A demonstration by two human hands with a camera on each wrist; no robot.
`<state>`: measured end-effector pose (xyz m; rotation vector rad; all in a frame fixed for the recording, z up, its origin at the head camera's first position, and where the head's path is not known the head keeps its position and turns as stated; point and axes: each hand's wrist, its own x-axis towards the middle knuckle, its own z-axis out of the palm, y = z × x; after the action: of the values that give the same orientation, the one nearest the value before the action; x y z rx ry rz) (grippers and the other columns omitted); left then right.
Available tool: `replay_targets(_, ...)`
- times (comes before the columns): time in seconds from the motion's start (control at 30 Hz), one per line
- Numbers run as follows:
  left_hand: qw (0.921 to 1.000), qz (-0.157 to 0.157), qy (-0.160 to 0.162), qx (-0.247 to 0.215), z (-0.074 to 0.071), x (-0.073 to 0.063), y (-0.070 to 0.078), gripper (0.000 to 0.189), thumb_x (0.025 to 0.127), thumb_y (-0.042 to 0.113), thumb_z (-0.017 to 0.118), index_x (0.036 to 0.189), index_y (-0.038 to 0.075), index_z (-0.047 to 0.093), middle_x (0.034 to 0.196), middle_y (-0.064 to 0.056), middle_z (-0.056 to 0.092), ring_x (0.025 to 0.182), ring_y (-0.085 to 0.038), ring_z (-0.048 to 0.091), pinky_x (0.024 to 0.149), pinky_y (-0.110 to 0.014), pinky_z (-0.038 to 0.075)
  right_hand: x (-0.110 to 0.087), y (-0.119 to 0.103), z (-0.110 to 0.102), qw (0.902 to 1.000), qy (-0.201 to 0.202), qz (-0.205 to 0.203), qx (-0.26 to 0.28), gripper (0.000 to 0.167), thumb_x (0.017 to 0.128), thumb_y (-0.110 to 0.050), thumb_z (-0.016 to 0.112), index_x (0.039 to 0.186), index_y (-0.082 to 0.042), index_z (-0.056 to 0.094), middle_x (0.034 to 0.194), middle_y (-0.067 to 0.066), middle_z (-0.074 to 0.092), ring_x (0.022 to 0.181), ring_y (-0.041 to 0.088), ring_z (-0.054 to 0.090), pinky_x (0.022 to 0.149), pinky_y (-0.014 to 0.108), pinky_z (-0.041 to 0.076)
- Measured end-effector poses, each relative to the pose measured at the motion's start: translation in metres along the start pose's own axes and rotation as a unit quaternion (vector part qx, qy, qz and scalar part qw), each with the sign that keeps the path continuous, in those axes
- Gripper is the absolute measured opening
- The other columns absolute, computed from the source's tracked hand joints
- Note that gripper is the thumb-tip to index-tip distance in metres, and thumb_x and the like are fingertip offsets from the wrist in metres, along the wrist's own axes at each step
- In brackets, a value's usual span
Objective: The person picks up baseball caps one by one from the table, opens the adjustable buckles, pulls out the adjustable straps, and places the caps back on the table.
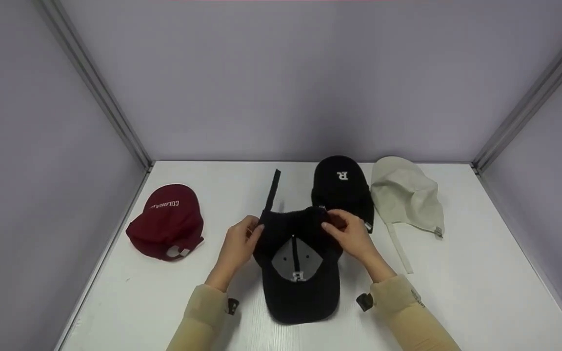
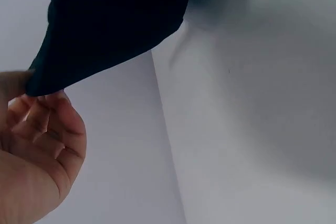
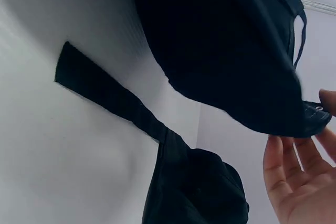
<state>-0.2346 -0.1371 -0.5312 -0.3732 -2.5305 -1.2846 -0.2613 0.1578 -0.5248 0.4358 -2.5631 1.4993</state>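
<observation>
Both hands hold a black baseball cap (image 1: 301,304) over the near middle of the table, its hollow inside facing up and its brim toward the person. My left hand (image 1: 238,243) pinches the rear edge on the left between thumb and fingers, where a loose black strap (image 1: 273,190) sticks out away from the person. On the opposite side, my right hand (image 1: 354,236) pinches the rear edge. In the right wrist view, its thumb and fingers grip the cap's corner by a small buckle (image 3: 318,109). The left wrist view shows the cap's dark fabric (image 2: 115,24) hanging from the left fingertips.
A second black cap (image 1: 334,190) with a white R lies just beyond the right hand. Beside it is an off-white cap (image 1: 403,187), its strap trailing forward. A dark red cap (image 1: 169,229) rests at the left. Walls (image 1: 281,87) enclose the white table (image 1: 481,273).
</observation>
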Motion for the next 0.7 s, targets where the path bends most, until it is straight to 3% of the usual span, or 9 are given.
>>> replay_targets(0.23,0.9963,-0.044,0.04,-0.063,0.005,0.003,-0.001,0.01,0.102,0.018,0.056,0.1,0.009,0.059,0.078,0.002,0.057,0.065,-0.013,0.052,0.056,-0.027,0.045,-0.01,0.004,-0.003,0.9984,-0.024,0.051,0.001,0.036,0.09,-0.019,0.074,0.12,-0.002,0.064,0.101,0.007,0.064,0.09,0.021,0.063,0.076,0.037,0.052)
replay_targets(0.47,0.9914,-0.081,0.059,-0.084,0.009,0.006,0.001,0.01,0.103,0.017,0.054,0.101,0.008,0.056,0.081,-0.001,0.056,0.066,-0.014,0.051,0.057,-0.027,0.044,-0.023,0.004,0.0,0.9955,-0.025,0.092,0.005,0.04,0.092,-0.025,0.072,0.122,0.0,0.061,0.098,0.005,0.064,0.086,0.02,0.066,0.07,0.034,0.054)
replay_targets(0.7,0.9868,-0.101,0.061,-0.111,0.01,0.008,0.003,0.011,0.103,0.016,0.052,0.104,0.006,0.056,0.085,-0.006,0.063,0.072,-0.018,0.059,0.064,-0.033,0.049,-0.034,0.005,0.003,0.9763,-0.047,0.2,0.069,0.045,0.094,-0.024,0.069,0.124,0.006,0.054,0.104,0.016,0.062,0.073,0.027,0.066,0.061,0.04,0.057)
